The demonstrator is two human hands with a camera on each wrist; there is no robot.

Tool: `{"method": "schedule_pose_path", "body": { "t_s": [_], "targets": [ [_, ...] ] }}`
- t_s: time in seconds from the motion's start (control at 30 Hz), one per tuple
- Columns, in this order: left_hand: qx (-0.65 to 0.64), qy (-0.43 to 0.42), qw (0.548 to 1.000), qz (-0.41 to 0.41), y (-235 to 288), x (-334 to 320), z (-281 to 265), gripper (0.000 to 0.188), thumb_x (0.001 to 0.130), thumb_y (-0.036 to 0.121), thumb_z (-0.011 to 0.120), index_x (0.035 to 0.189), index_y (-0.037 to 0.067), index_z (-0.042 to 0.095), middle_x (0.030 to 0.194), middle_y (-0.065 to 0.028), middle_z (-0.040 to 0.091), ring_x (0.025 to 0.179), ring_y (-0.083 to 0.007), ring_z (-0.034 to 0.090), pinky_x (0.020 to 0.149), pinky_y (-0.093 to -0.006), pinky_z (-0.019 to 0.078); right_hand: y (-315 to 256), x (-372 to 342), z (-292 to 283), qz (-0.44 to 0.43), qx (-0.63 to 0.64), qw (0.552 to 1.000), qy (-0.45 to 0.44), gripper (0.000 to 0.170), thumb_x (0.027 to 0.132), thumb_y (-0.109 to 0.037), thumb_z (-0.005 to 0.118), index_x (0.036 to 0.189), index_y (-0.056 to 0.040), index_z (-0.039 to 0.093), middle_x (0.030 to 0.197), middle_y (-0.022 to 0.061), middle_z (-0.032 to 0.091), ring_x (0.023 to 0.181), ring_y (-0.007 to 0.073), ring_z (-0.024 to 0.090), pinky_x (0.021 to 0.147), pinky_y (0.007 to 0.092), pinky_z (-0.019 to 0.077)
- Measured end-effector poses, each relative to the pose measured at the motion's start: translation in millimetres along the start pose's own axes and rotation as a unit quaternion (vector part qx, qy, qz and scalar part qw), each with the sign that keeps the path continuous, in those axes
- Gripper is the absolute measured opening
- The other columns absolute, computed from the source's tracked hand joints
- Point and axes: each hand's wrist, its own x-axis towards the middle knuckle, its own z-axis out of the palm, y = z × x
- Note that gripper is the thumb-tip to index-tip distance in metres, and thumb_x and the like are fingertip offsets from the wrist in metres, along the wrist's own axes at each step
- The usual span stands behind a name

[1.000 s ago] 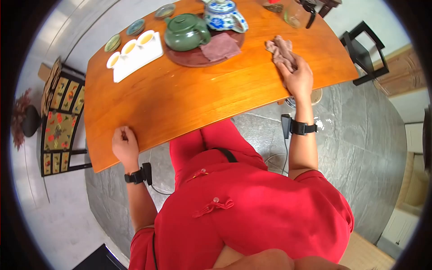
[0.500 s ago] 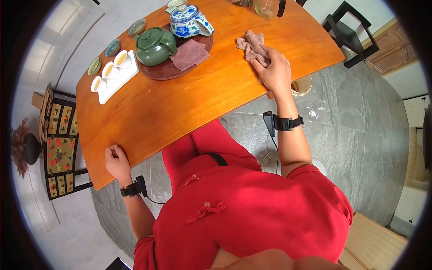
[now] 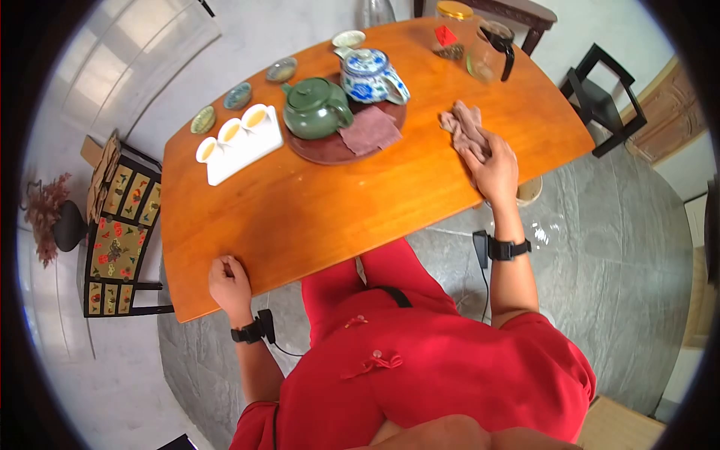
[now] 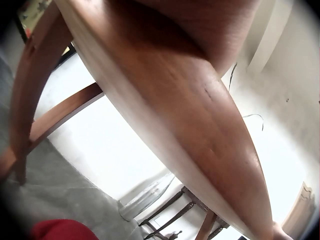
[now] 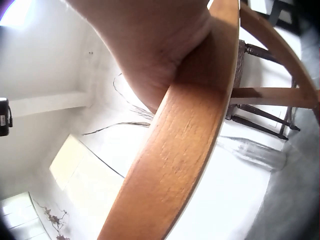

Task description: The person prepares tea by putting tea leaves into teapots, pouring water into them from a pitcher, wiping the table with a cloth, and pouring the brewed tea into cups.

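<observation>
At the right front of the wooden table (image 3: 330, 214), the right hand (image 3: 496, 171) holds a crumpled brownish-pink cloth (image 3: 465, 129) between thumb and fingers. The left hand (image 3: 229, 283) rests at the table's left front edge, fingers loosely curled, with nothing seen in it. Both wrist views show only the base of a hand over the table edge; the fingers are hidden there. Between the hands, farther back, a round dark red tray (image 3: 319, 154) bears a green teapot (image 3: 311, 111), a blue-and-white teapot (image 3: 367, 81) and a folded mauve cloth (image 3: 371, 133).
Left of the tray, a white rectangular tray (image 3: 244, 159) stands beside three white cups of yellowish liquid. Small patterned dishes line the back edge. A glass pot with a black handle (image 3: 486, 58) and a yellow-lidded jar (image 3: 452, 34) are at the back right.
The head view has shifted, bringing more of the table's back into sight. Both hands keep about the same places on the table, the right one still at the crumpled cloth.
</observation>
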Motion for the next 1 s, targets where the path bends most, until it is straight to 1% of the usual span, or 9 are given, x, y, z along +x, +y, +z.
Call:
{"method": "schedule_pose_path", "body": {
  "t_s": [0.1,0.17,0.33,0.4,0.5,0.83,0.9,0.97,1.0],
  "targets": [
    [0.005,0.011,1.000,0.011,6.2,1.8,-2.6,0.012,0.087,0.010,0.061,0.077,0.003,0.058,0.064,-0.0111,0.054,0.058,-0.0264,0.052,0.055,-0.0378,0.0417,-3.4,0.1,-0.1,0.004,0.002,1.000,0.007,0.043,0.074,-0.028,0.078,0.108,-0.0056,0.065,0.095,0.0183,0.067,0.090,0.0359,0.063,0.081,0.0436,0.0487],
    [0.016,-0.008,1.000,0.017,7.1,2.5,-4.4,0.012,0.087,0.009,0.061,0.077,0.003,0.058,0.064,-0.0109,0.054,0.058,-0.0274,0.052,0.055,-0.0390,0.0414,-4.4,0.0,0.0,0.014,-0.005,1.000,-0.001,0.043,0.074,-0.027,0.078,0.109,-0.0056,0.065,0.096,0.0183,0.067,0.091,0.0363,0.063,0.082,0.0435,0.0487],
    [-0.010,-0.008,1.000,-0.004,13.3,4.4,-8.8,0.010,0.086,0.008,0.061,0.077,0.004,0.058,0.064,-0.0109,0.053,0.061,-0.0289,0.053,0.057,-0.0404,0.0419,-7.4,0.1,1.6,0.027,-0.014,0.999,-0.010,0.043,0.074,-0.025,0.078,0.111,-0.0048,0.066,0.099,0.0181,0.067,0.093,0.0354,0.063,0.083,0.0420,0.0498],
    [-0.001,-0.008,0.999,0.038,10.3,4.8,-9.0,0.009,0.085,0.007,0.061,0.077,0.004,0.059,0.065,-0.0110,0.054,0.062,-0.0302,0.054,0.058,-0.0411,0.0423,-6.6,-0.4,3.0,0.024,-0.008,1.000,-0.007,0.043,0.074,-0.024,0.078,0.111,-0.0046,0.066,0.100,0.0178,0.067,0.094,0.0352,0.064,0.083,0.0417,0.0498],
    [-0.007,-0.013,0.999,0.039,12.7,6.0,-11.9,0.007,0.083,0.006,0.062,0.077,0.004,0.058,0.066,-0.0106,0.055,0.063,-0.0313,0.054,0.059,-0.0415,0.0428,-4.3,-1.8,5.4,0.026,-0.001,1.000,-0.007,0.043,0.074,-0.022,0.078,0.111,-0.0043,0.065,0.102,0.0173,0.068,0.095,0.0347,0.064,0.084,0.0407,0.0498],
    [-0.047,-0.026,0.995,0.083,11.1,10.3,-18.3,0.008,0.081,0.002,0.062,0.076,0.004,0.057,0.063,-0.0092,0.051,0.060,-0.0295,0.051,0.059,-0.0413,0.0410,-5.7,-3.0,7.9,0.054,0.002,0.998,-0.018,0.043,0.075,-0.018,0.077,0.113,-0.0027,0.063,0.102,0.0193,0.067,0.097,0.0349,0.064,0.085,0.0393,0.0492],
    [-0.036,-0.054,0.994,0.087,9.0,9.8,-19.3,0.006,0.080,0.004,0.062,0.077,0.006,0.057,0.064,-0.0070,0.053,0.062,-0.0281,0.053,0.062,-0.0403,0.0430,-2.9,-3.6,8.6,0.052,0.009,0.998,-0.020,0.043,0.076,-0.017,0.077,0.113,-0.0025,0.063,0.102,0.0196,0.067,0.097,0.0347,0.064,0.085,0.0389,0.0492],
    [-0.036,-0.052,0.993,0.095,8.1,10.4,-19.5,0.007,0.080,0.004,0.062,0.077,0.006,0.057,0.064,-0.0068,0.053,0.062,-0.0278,0.053,0.062,-0.0402,0.0430,-3.0,-3.4,7.8,0.070,-0.011,0.997,-0.041,0.044,0.079,-0.015,0.077,0.117,-0.0007,0.061,0.107,0.0182,0.066,0.100,0.0287,0.065,0.087,0.0350,0.0490],
    [-0.038,-0.054,0.992,0.104,7.6,10.6,-19.5,0.007,0.080,0.004,0.062,0.077,0.006,0.057,0.063,-0.0067,0.053,0.062,-0.0275,0.053,0.062,-0.0401,0.0430,-2.3,-3.1,8.3,0.066,-0.011,0.997,-0.043,0.043,0.079,-0.014,0.076,0.117,-0.0002,0.060,0.107,0.0182,0.066,0.100,0.0288,0.065,0.087,0.0349,0.0490]
  ]
}}
